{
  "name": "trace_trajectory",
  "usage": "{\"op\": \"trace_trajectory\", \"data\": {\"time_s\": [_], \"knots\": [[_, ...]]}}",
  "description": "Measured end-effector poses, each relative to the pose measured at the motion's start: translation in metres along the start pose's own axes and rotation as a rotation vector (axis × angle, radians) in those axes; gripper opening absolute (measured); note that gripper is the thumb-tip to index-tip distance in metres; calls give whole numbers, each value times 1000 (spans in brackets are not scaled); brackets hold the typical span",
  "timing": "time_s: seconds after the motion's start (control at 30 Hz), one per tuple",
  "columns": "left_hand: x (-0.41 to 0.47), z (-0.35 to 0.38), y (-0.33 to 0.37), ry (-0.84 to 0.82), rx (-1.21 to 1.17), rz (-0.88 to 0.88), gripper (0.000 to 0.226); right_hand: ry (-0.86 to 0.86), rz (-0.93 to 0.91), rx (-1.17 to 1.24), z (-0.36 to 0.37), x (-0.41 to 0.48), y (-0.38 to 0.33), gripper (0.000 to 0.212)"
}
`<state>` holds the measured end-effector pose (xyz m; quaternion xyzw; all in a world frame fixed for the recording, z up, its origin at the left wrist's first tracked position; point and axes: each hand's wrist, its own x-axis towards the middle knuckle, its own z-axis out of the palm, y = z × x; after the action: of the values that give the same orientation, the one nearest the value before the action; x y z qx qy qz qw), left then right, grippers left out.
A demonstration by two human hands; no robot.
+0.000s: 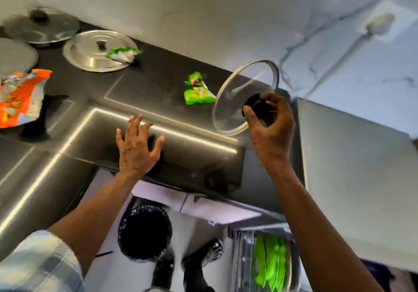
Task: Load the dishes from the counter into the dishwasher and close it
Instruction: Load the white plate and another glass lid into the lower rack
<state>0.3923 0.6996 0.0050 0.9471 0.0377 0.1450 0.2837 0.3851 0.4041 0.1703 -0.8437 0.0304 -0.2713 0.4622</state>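
My right hand point(270, 124) grips the black knob of a round glass lid point(239, 88) and holds it tilted above the dark counter point(158, 81), near the wall. My left hand point(135, 147) hovers with fingers spread over the counter's front edge, holding nothing. A steel lid point(90, 52) lies flat on the counter at the back left, and a darker lidded pot point(40, 26) stands behind it. Low at the right, the pulled-out dishwasher rack point(246, 262) holds upright green plates point(269, 262).
A green wrapper point(198, 89) lies just left of the glass lid, another point(122, 54) rests on the steel lid, and an orange packet point(20, 97) sits at the left. A black-lined bin point(144, 233) stands on the floor beside my feet point(210, 253).
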Motion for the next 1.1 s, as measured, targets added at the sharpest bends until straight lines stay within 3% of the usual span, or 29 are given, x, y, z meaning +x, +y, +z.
{"op": "trace_trajectory", "data": {"time_s": [0.27, 0.47, 0.53, 0.63, 0.73, 0.83, 0.93, 1.1], "knots": [[-159, 39, 141, -204, -141, 512, 50, 244, 325, 57, -191, -178, 44, 34], [-294, 76, 211, -469, -151, 640, 51, 389, 547, 13, -323, -335, 90, 32], [-346, 94, 229, -587, -155, 584, 57, 397, 633, -26, -362, -387, 116, 33], [-422, 124, 241, -847, -155, 313, 69, 387, 806, 10, -405, -459, 159, 42], [-487, 166, 238, -1001, -95, 18, 55, 287, 919, 96, -429, -516, 209, 54], [-536, 199, 223, -1158, -6, -260, 54, 174, 1053, 153, -431, -556, 257, 44], [-572, 239, 203, -1215, -14, -432, 51, 50, 1087, 180, -413, -587, 315, 42], [-610, 332, 166, -1216, -20, -522, 51, -39, 1141, 265, -360, -615, 422, 36]]}}
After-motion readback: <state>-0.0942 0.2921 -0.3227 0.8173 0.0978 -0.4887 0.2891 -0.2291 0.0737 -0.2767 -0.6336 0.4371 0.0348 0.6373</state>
